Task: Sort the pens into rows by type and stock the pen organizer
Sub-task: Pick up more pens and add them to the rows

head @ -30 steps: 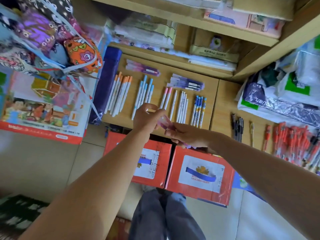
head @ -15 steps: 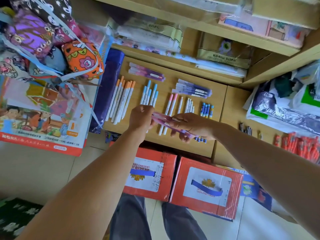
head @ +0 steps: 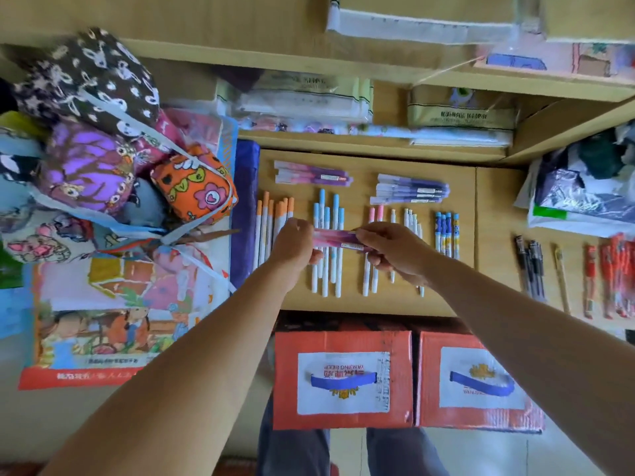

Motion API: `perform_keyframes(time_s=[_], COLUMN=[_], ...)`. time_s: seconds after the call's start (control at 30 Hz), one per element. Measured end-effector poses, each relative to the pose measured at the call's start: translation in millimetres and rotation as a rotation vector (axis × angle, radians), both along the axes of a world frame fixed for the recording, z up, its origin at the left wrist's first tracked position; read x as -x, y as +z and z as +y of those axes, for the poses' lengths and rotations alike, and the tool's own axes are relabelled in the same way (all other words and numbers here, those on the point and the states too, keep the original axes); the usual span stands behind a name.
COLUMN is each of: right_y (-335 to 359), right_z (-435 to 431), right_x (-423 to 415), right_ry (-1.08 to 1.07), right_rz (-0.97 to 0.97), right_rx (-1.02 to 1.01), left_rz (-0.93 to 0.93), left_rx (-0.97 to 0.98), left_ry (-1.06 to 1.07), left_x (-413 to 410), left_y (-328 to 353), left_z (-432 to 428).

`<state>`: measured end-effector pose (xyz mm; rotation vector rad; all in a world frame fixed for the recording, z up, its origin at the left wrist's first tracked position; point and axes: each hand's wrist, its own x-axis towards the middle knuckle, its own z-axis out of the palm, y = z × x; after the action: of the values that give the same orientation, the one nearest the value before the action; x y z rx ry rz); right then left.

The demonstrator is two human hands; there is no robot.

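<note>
The left hand (head: pixel 295 247) and right hand (head: pixel 395 252) pinch opposite ends of a pink-purple pen bundle (head: pixel 338 239) above the table (head: pixel 462 166), probably to lay it beside its matching bundle (head: pixel 311 173) at twelve o'clock.

Wooden board (head: pixel 347 305): orange-capped pens (head: pixel 275 221) under left hand (head: pixel 293 249), blue-capped pens (head: pixel 323 207) between hands, pink-capped pens (head: pixel 374 214) and white pens (head: pixel 410 218) under right hand (head: pixel 395 250), blue patterned pens (head: pixel 446 231) just right of it. Two purple pen packs (head: pixel 410 188) beyond the hands.
</note>
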<state>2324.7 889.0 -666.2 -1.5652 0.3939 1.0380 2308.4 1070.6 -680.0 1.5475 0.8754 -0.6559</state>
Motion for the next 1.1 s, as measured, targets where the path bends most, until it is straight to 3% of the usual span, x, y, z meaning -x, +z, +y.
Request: perform_keyframes(time_s=[0.2, 0.4, 0.53, 0.9, 1.1], right_y=[-14, -21, -26, -55, -64], right_z=[11, 10, 11, 17, 18], right_x=[-13, -36, -56, -87, -100], right_ry=[-0.054, -0.137, -0.184, -0.222, -0.279], right_rz=[-0.037, -0.065, -0.074, -0.191, -0.282], right_rx=[0.053, -0.012, -0.052, -0.052, -0.005], left_rz=[0.024, -0.09, -0.255, -0.455, -0.652], left_rx=[0.069, 0.118, 0.024, -0.248, -0.494], left_ry=[-0.081, 0.059, 0.013, -0.15, -0.267], left_x=[-20, -38, -49, -71, -77], left_y=[-9, -15, -24, -47, -51], left_z=[17, 23, 24, 30, 39])
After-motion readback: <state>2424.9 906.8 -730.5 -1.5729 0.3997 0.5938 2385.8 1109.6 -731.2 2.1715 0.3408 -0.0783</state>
